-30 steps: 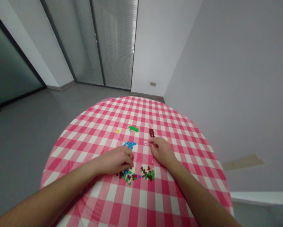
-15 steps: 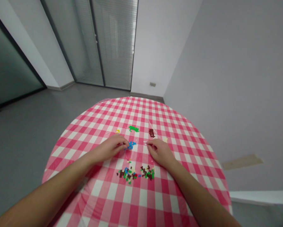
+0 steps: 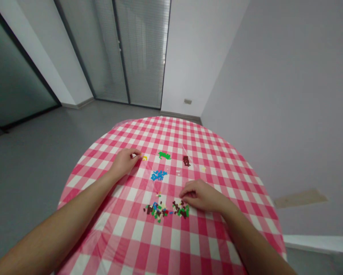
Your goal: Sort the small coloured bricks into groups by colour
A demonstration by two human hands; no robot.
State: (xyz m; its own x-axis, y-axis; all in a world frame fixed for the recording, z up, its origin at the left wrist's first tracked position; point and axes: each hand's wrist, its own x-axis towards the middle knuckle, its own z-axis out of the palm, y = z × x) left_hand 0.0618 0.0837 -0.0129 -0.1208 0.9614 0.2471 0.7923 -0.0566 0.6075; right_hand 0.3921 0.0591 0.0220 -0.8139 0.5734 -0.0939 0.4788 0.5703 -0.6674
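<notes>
On the round table's pink gingham cloth (image 3: 118,244), small plastic bricks (image 3: 159,175) lie in colour clusters. The left hand (image 3: 124,162), pinched narrowly, sits just beside the yellow bricks (image 3: 144,157) towards the cloth's far side; whether it holds one is unclear. The right hand (image 3: 201,195), loosely curled, rests at the mixed pile (image 3: 180,209), with open cloth to its right.

The room is evenly lit but slightly dim, with a pale glow at the window blinds (image 3: 144,49) and faint, soft shadows under the left hand (image 3: 124,162) and right hand (image 3: 201,195). The wide lens bends the walls (image 3: 274,76) near the edges, and the tiny plastic bricks (image 3: 159,175) look slightly soft.
</notes>
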